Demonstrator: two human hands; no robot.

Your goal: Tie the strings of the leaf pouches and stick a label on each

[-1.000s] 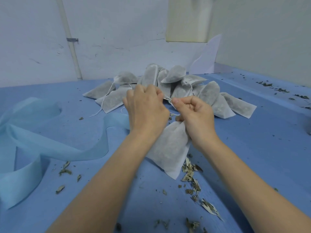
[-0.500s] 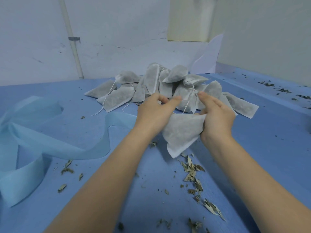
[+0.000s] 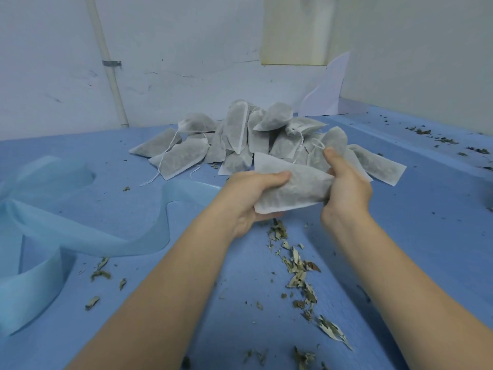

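A filled white leaf pouch (image 3: 293,186) lies sideways above the blue table, held between both hands. My left hand (image 3: 249,194) grips its left end, thumb on top and fingers underneath. My right hand (image 3: 345,182) grips the right, gathered end, with the thumb raised. Behind them sits a pile of several more grey-white pouches (image 3: 240,140), some with thin white strings (image 3: 165,161) trailing onto the table. No label is visible.
A wide light-blue fabric strip (image 3: 88,233) curls over the left of the blue table (image 3: 426,222). Dried leaf bits (image 3: 298,268) are scattered near me and along the far right. White walls and a pipe (image 3: 112,76) close off the back.
Both hands stopped pulling the string at the pouch's mouth. They lifted the pouch and turned it from hanging down to lying sideways between them.
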